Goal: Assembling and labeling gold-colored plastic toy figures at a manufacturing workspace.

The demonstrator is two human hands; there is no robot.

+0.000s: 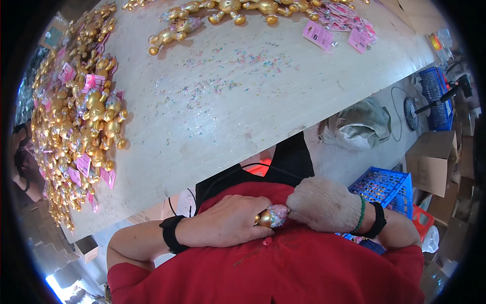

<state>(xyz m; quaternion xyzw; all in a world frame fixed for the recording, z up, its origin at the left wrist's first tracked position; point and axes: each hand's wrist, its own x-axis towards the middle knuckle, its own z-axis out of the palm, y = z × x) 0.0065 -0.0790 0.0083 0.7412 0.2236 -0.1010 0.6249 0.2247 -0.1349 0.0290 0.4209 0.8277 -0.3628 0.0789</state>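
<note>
Close to my chest, my left hand is closed around a small gold figurine with a beaded, pink and pale blue end. Only part of the figurine shows between the thumb and fingers. My right hand, in a whitish knitted glove, is closed with its fingertips against the beaded end. Whatever those fingertips may pinch is hidden. Ahead on the white table, tiny coloured beads lie scattered. A large pile of gold figurines with pink tags covers the table's left side.
More gold figurines lie in a row along the far side, beside a heap of pink tags. Right of the table are a pale sack, a blue crate, a cardboard box and a red stool.
</note>
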